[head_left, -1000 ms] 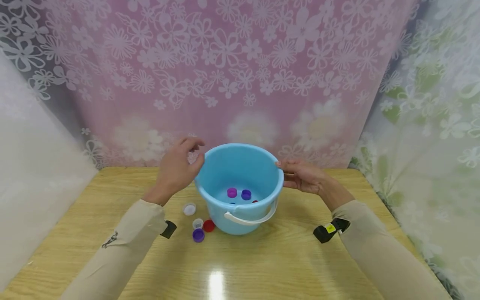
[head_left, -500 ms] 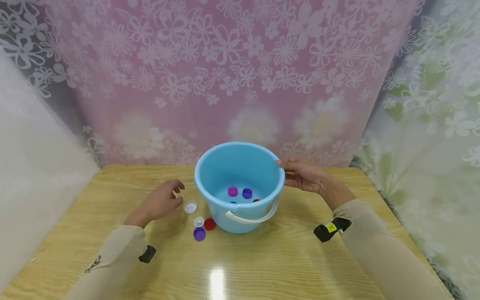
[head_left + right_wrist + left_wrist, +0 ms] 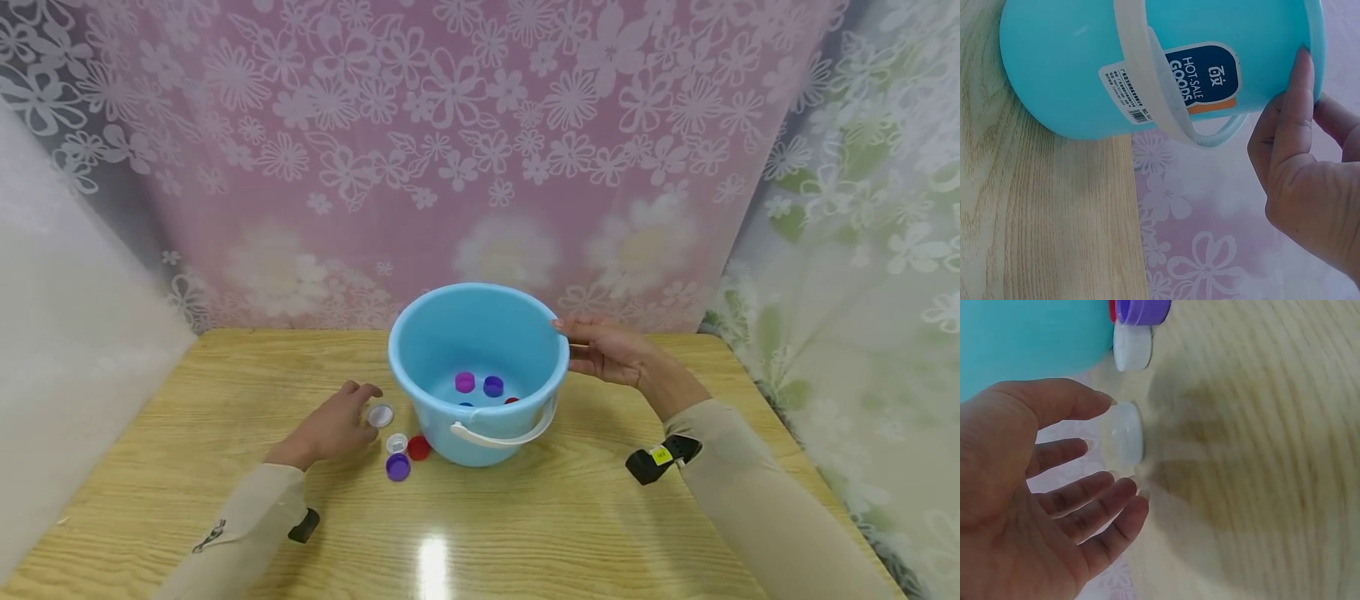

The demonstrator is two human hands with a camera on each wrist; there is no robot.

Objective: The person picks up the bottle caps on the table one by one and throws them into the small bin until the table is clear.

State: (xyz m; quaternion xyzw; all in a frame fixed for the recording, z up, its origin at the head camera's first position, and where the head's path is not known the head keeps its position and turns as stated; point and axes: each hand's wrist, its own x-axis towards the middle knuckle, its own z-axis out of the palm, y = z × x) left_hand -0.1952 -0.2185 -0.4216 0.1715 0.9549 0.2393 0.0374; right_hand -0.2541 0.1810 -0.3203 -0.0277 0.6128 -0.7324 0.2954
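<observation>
A light blue bucket [image 3: 480, 433] with a white handle [image 3: 498, 442] stands upright on the table. My right hand [image 3: 607, 352] holds its rim at the right side; in the right wrist view the fingertips [image 3: 1302, 69] meet the rim. My left hand [image 3: 333, 425] is beside a white bottle cap [image 3: 380, 416] left of the bucket. Its thumb and loosely bent fingers are spread around that cap [image 3: 1127, 434], gripping nothing; whether the thumb touches it I cannot tell. A second white cap [image 3: 397, 444], a red cap [image 3: 419, 447] and a purple cap [image 3: 398, 467] lie close together near the bucket's base.
Inside the bucket lie a magenta cap [image 3: 465, 382], a purple cap and partly hidden blue and red ones. The wooden table [image 3: 540, 533] ends at a pink flowered curtain [image 3: 480, 167] behind, with pale curtains at both sides.
My left hand has come down from the bucket's left rim to the table, then moved right to the white cap. The right hand and the bucket stay in place.
</observation>
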